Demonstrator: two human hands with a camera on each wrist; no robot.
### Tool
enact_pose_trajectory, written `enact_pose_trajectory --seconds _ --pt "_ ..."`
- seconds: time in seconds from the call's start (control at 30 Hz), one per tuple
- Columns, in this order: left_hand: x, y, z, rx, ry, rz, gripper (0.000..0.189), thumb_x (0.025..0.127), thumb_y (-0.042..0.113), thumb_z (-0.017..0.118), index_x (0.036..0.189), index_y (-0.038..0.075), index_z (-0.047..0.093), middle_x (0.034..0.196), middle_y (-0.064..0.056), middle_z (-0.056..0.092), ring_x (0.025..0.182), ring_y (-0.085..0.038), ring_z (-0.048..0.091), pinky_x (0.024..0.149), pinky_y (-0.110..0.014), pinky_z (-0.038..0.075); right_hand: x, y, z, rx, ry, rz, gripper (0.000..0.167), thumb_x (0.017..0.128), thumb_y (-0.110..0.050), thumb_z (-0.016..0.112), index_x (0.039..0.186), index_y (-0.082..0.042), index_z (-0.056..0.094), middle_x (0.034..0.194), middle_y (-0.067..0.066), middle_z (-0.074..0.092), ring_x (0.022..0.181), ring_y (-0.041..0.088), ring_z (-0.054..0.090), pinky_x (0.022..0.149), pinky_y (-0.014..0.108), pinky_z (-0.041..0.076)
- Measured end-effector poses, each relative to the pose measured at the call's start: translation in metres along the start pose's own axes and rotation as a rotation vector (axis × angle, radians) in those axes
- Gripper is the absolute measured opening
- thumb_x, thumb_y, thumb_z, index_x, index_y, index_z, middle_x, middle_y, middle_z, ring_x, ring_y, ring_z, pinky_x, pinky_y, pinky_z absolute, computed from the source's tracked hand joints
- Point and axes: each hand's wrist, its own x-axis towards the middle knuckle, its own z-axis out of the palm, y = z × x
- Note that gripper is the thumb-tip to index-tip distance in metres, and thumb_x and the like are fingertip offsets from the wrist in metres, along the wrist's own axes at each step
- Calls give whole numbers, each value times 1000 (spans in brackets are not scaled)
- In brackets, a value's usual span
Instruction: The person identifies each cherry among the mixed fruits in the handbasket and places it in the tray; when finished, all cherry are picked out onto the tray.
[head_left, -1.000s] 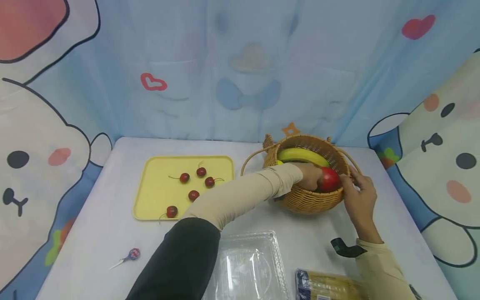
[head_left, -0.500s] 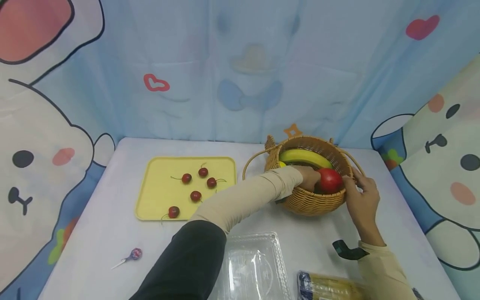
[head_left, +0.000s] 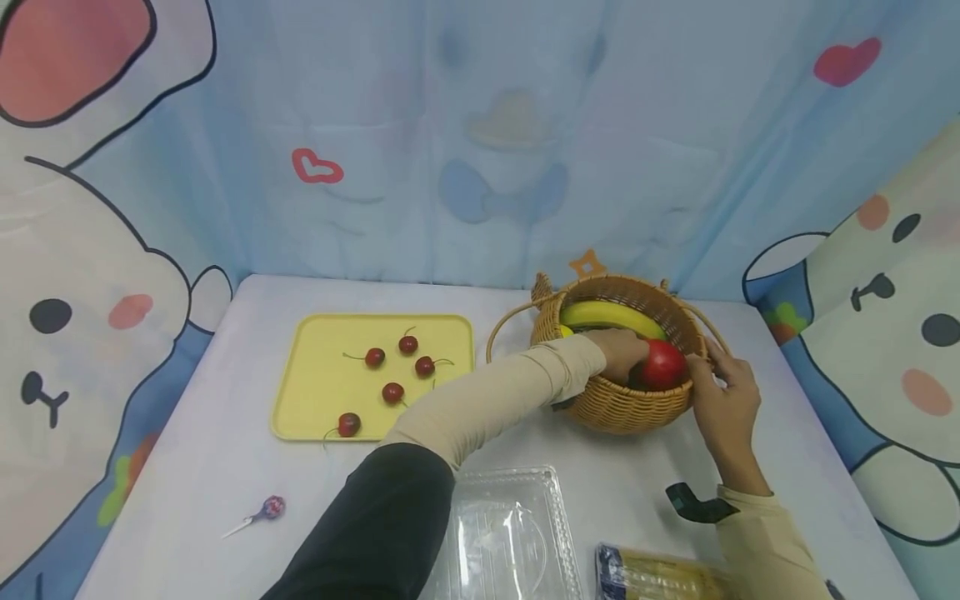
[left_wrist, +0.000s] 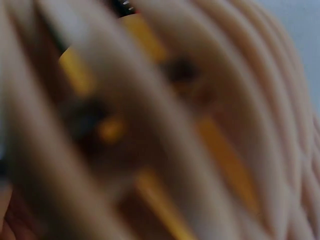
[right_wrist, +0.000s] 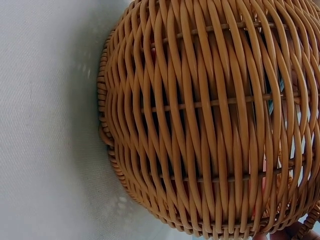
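My left hand [head_left: 622, 353] reaches into a brown wicker basket [head_left: 626, 408], its fingertips hidden among the fruit. It touches the upper left of a shiny red round fruit [head_left: 665, 367]. Behind it lies a yellow banana [head_left: 611, 315], and a bit of another yellow thing [head_left: 566, 331] shows at the basket's left. My right hand [head_left: 725, 404] pinches the basket's right rim, thumb towards the inside and fingers outside. In the left wrist view, blurred wicker strands [left_wrist: 150, 110] fill the picture. The right wrist view shows the basket's woven side [right_wrist: 210, 120] on the white table.
A yellow tray [head_left: 311, 375] with several stemmed cherries [head_left: 392, 393] lies left of the basket. A lollipop [head_left: 272, 507] rests at front left. Near the front are a clear plastic container [head_left: 510, 533] and a yellow-and-blue packet [head_left: 652, 575]. A blue cartoon curtain [head_left: 495, 125] hangs behind.
The view has shifted slightly. My left fingers showed less over the red fruit half a second ago and now cover its upper left. My right hand keeps its hold on the rim.
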Motion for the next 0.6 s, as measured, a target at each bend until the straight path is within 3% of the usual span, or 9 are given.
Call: enact_pose_trajectory --seconds 0.17,0.33,0.47,0.6 --pt "-3 -4 -4 1 48 42 18 98 11 60 112 15 69 108 4 70 87 -7 56 75 -20 43 0 1 0 -5 -4 12 44 98 -29 56 140 -15 57 111 10 55 92 -8 37 78 24 33" --pt "-10 -16 -16 -77 183 127 19 99 5 52 96 8 70 86 3 63 74 -7 48 68 -17 37 2 3 -1 10 -1 25 45 98 -30 56 140 -17 57 108 6 54 92 -8 38 74 21 34" --pt "-38 -29 -29 -163 304 157 21 103 10 48 103 7 69 89 1 56 77 -7 44 72 -17 37 2 3 0 12 -8 28 45 98 -31 55 141 -17 56 112 8 54 94 -8 38 76 22 34" --pt "-80 -45 -36 -336 400 109 26 104 19 52 122 9 68 113 -1 65 97 -8 56 86 -20 45 1 3 0 3 -6 24 45 98 -30 55 141 -16 56 114 10 55 94 -9 37 76 24 33"
